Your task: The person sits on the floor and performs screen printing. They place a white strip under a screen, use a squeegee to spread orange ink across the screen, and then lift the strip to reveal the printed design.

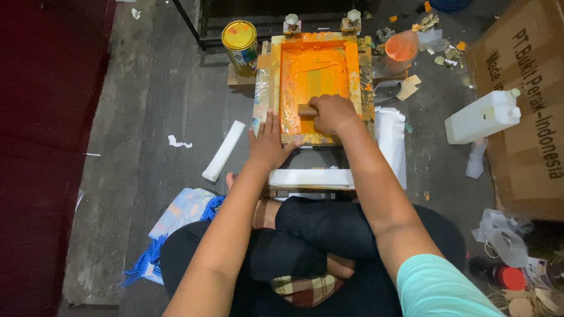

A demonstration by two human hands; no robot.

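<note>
Screen-printing frame [314, 88], coated in orange ink, set low on the floor just ahead of crossed legs. Right hand [332, 113] closed around a wooden squeegee handle [306, 110] inside the frame; left hand [268, 142] flat, fingers spread, pressing the frame's near left corner. Yellow-lidded paint can [239, 39] just beyond the left side, white jug [483, 117] well right beside a cardboard box [529, 105]. White paper stack [311, 178] along the near edge. Bare wooden floor [141, 117] to the left.
</note>
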